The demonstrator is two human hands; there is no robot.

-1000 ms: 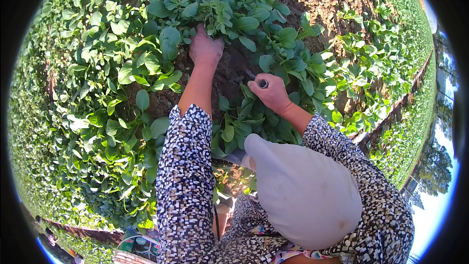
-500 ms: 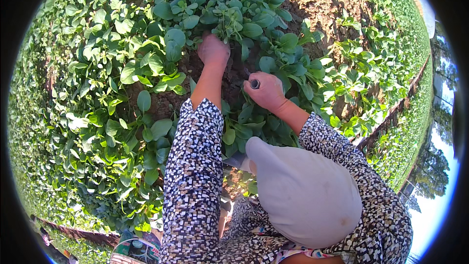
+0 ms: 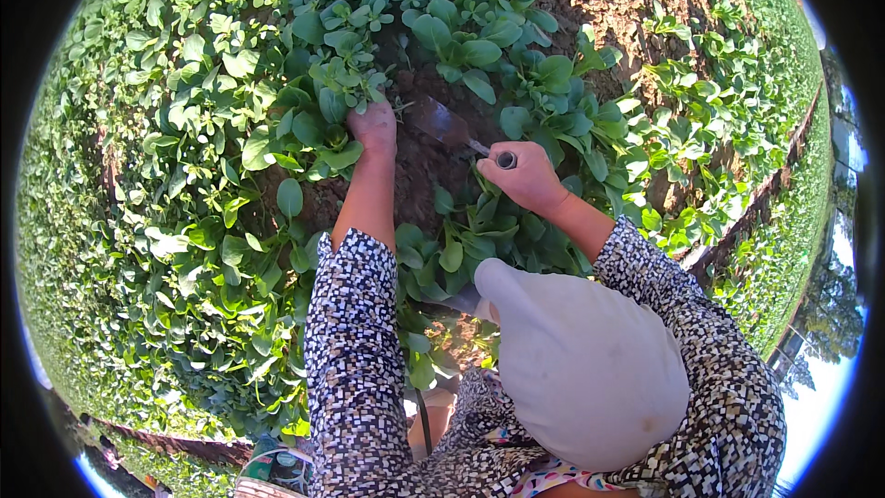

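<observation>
My left hand (image 3: 373, 127) is closed around the base of a leafy green weed (image 3: 354, 65), its small rounded leaves spreading out beyond my fingers. Thin stem or root ends stick out at the right side of that hand. In my right hand (image 3: 530, 175) is the handle of a small hand hoe (image 3: 444, 122), gripped with its round end facing up. The hoe's flat metal blade points left over dark bare soil (image 3: 419, 171) between the two hands. The blade is apart from the weed. Broad-leaved green vegetable plants (image 3: 466, 46) stand just beyond the blade.
More leafy greens (image 3: 230, 138) crowd the left, with dry brown soil (image 3: 618, 18) at the far right. A pale cap (image 3: 590, 369) covers the lower middle. At the lower left a container (image 3: 263, 484) is partly visible. Trees (image 3: 825, 314) stand beyond the field.
My left hand has moved left and nearer with the weed, baring the soil where it was. The right hand has shifted slightly right, and the hoe's blade now shows.
</observation>
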